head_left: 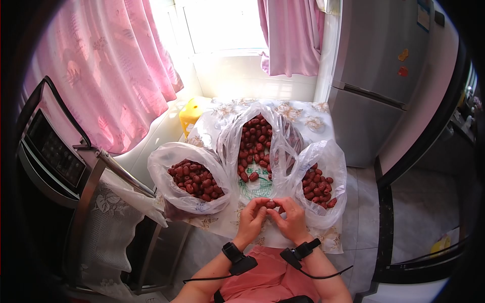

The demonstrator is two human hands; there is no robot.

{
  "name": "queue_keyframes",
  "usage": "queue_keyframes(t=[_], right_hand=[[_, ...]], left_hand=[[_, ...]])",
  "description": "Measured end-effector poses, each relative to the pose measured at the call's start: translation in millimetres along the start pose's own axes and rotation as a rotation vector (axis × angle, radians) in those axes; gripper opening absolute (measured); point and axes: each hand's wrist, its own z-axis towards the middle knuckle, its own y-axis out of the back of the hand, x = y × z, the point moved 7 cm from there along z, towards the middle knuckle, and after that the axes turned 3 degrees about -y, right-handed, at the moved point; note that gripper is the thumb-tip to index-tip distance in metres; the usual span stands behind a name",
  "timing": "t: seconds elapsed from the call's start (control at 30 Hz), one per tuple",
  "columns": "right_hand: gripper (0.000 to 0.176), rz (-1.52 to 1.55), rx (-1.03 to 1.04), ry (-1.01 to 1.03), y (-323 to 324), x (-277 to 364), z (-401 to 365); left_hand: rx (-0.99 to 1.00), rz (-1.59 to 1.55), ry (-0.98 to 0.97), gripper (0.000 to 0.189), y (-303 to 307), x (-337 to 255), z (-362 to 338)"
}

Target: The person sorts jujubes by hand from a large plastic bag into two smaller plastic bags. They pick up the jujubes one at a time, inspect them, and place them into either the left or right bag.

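Note:
Between the fingertips of both hands is one red date (271,204), held just above the near edge of the table. My left hand (251,217) pinches it from the left and my right hand (289,216) from the right. Straight ahead, a large open plastic bag (228,144) holds many red dates (256,136), with green print showing on its bare lower part. A second bag (164,151) full of dates (194,179) stands to the left. The third bag (331,151), at the right by my right hand, has fewer dates (318,187) in it.
A flowered cloth covers the table (313,118). At its back left stands a yellow container (190,115). A grey refrigerator (374,76) rises at the right, and a black appliance (50,151) on a cloth-draped stand is at the left. Pink curtains (101,65) frame the window.

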Motion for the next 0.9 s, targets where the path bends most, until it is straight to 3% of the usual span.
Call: queue_keyframes(t=[0.5, 0.9], right_hand=[[0.029, 0.01, 0.025, -0.062, -0.1, -0.9, -0.5], [0.028, -0.028, 0.061, 0.006, -2.1, 2.8, -0.5]], left_hand=[[-0.04, -0.043, -0.069, 0.023, 7.2, 1.3, -0.6], [-0.032, -0.004, -0.088, 0.021, 9.2, 3.9, -2.3]])
